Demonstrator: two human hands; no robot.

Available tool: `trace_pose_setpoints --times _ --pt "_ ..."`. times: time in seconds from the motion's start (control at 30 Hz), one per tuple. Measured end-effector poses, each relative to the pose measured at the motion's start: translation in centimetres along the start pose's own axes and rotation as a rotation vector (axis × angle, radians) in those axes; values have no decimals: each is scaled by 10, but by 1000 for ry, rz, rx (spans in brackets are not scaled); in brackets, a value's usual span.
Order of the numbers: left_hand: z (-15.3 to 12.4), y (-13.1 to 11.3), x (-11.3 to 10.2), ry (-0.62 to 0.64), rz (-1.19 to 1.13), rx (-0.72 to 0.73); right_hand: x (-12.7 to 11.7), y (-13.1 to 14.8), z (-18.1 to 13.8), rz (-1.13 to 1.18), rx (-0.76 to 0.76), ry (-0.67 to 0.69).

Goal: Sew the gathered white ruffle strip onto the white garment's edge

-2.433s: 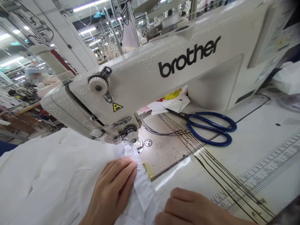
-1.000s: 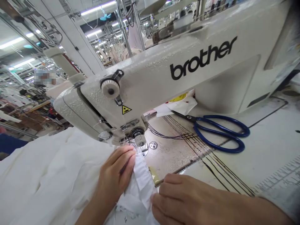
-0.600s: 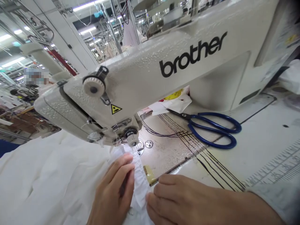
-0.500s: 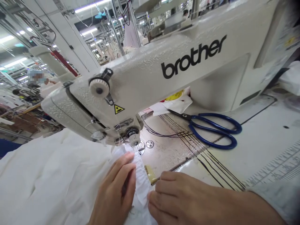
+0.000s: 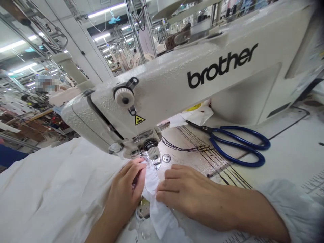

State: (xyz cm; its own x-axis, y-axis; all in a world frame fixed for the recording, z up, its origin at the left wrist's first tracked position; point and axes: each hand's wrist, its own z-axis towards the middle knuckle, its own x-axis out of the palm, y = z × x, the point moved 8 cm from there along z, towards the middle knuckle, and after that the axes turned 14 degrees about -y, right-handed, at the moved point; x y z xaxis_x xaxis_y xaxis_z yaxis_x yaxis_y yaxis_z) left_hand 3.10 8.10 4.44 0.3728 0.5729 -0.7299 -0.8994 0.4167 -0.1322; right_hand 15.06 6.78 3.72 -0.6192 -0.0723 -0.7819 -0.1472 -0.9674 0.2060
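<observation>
A gathered white fabric strip (image 5: 152, 180) runs from under the needle area of the sewing machine (image 5: 164, 91) down toward me. At its left edge my left hand (image 5: 126, 187) has its fingers curled together on the fabric, fingertips close beside the presser foot area. My right hand (image 5: 188, 190) pinches the strip's right edge a little nearer to me, with the fingers bent over and the thumb hidden. Below the hands the strip's loose end hangs in folds. A wide spread of white cloth (image 5: 65, 182) lies to the left of my left hand.
Blue-handled scissors (image 5: 238, 143) lie on the machine bed to the right, over dark drawn lines. Behind them sits a piece of white material (image 5: 199, 116) with yellow on it. Ruler markings (image 5: 314, 184) show on the right of the table. A person works in the left background.
My right hand has moved forward along the strip, closer to the needle. My left hand has also edged forward, and the strip's end now fans out below. The view has shifted slightly.
</observation>
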Motion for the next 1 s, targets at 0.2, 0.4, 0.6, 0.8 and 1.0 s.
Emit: trace_pose_setpoints --times 0.2,0.4,0.6,0.8,1.0 --pt "-6 -25 -23 -80 -246 107 -19 21 -5 -156 -173 -312" --pt "-10 -27 -16 -69 -141 59 -14 20 -7 -139 -178 -301" --pt "-10 -29 -13 -47 -101 128 -10 13 -6 -107 -127 -174" --pt "-4 -18 -9 -44 -163 13 -1 -1 2 -33 15 -7" --pt "1 5 0 -53 -140 -22 16 -27 15 -39 106 -11"
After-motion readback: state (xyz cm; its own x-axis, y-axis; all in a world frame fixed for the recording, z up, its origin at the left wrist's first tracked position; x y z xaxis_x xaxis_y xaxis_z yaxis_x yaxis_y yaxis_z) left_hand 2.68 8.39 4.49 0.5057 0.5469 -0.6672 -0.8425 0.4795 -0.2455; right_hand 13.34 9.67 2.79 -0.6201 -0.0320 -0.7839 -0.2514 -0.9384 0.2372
